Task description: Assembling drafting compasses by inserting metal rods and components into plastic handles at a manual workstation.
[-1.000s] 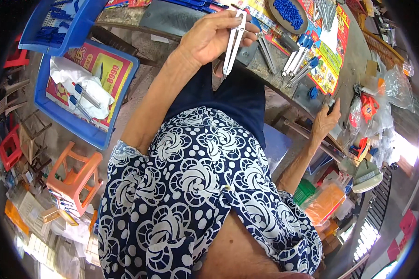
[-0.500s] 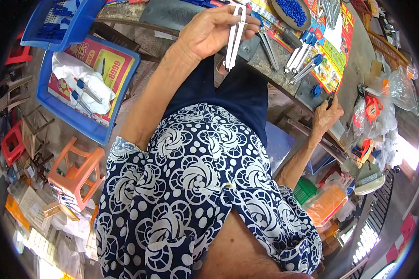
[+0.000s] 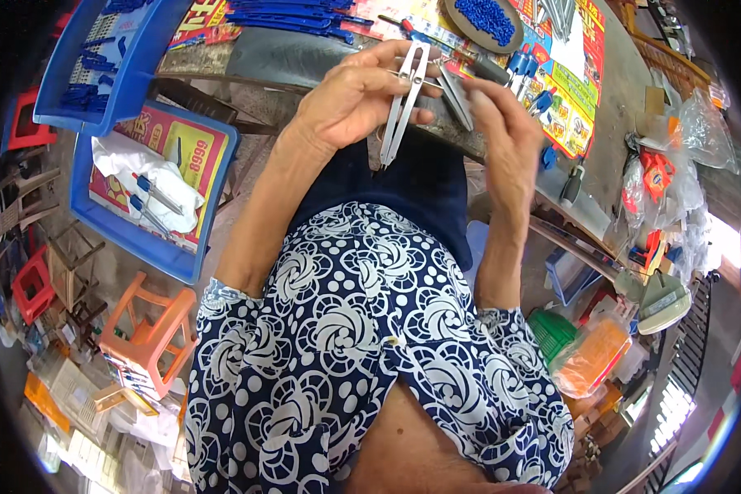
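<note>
My left hand (image 3: 356, 100) grips a silver pair of compasses (image 3: 394, 132) near its hinge, with the two legs pointing down toward my lap. A thin rod or wire crosses it near the top; where that ends is hard to see. My right hand (image 3: 509, 140) is raised just right of it, apart from the legs, its fingers smeared by motion. Beyond the right hand lie more compasses with blue tops (image 3: 542, 102). Pale metal legs (image 3: 455, 99) rest at the table's near edge between my hands. A black-handled tool (image 3: 572, 186) lies near the edge on the right.
Small blue parts fill a round tray (image 3: 514, 41) at the back. Long blue strips (image 3: 288, 18) are piled on the far left of the table. Blue bins (image 3: 132, 90) stand at left, the lower one holding a white cloth (image 3: 111, 152) and compasses. An orange stool (image 3: 144, 333) is below.
My right hand has let go of the black-handled tool at the table edge and moved left, up beside the compasses. My left hand has come slightly lower, still holding them.
</note>
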The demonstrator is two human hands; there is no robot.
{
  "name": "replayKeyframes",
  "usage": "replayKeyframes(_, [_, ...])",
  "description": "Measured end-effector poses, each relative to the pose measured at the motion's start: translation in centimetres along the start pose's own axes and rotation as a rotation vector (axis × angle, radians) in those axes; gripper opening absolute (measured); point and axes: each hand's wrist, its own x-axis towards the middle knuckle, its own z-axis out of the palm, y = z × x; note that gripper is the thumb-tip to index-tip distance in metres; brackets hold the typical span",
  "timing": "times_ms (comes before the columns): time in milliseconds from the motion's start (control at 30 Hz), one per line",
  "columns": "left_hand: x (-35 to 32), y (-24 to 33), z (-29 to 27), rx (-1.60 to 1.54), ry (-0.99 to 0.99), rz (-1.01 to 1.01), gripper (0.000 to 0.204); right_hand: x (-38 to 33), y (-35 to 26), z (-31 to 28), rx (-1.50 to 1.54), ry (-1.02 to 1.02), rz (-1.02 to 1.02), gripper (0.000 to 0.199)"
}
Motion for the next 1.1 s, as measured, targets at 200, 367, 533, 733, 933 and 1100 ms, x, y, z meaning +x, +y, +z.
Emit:
replayKeyframes(200, [0.0,0.0,0.4,-0.011,-0.005,-0.055,0.04,1.4,2.1,2.8,0.228,-0.139,-0.001,0.025])
replayKeyframes(367, [0.4,0.8,1.9,0.03,0.019,-0.092,0.037,1.7,1.6,2.2,0.375,-0.183,0.103,0.024])
replayKeyframes(533, [0.7,0.5,2.6,0.046,0.052,-0.061,0.034,1.7,1.3,1.9,0.31,-0.199,0.069,0.02])
replayKeyframes(733, [-0.2,0.3,4.3,0.276,0.152,0.002,0.035,1.4,1.2,1.8,0.422,-0.215,0.087,0.017])
replayKeyframes(933, [-0.7,-0.5,3.7,0.435,0.243,0.114,0.025,0.8,-0.2,1.9,0.493,-0.164,0.118,0.019])
replayKeyframes(1100, [-1.2,-0.2,4.7,0.792,0.247,0.215,0.021,0.2,-0.6,1.8,0.221,-0.079,0.042,0.019])
